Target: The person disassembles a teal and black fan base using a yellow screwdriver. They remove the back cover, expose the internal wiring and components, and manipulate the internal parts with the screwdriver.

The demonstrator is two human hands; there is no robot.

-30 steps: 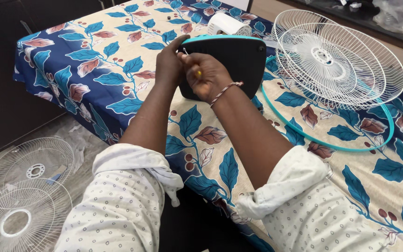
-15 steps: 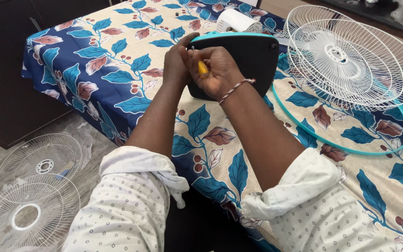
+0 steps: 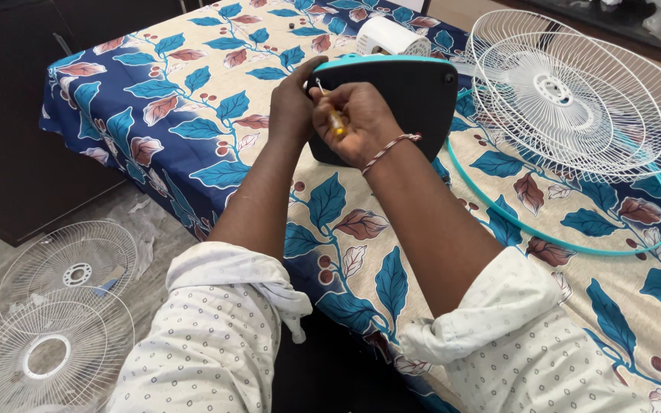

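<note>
Screwdriver, yellow-handled with a thin metal shaft, pinched in the right hand's curled fingers; left hand fingers press the smooth black, teal-rimmed base just beyond; white wire grille to the right.

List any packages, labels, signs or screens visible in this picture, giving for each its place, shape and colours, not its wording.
No package, label, sign or screen can be made out.
Clear plastic wrapping: crumpled on the floor beside the bed, near the white fan grilles; nothing printed shows on it.
Dark fan base: teal-rimmed, lying on the bed under both hands; its visible face is plain.
</note>
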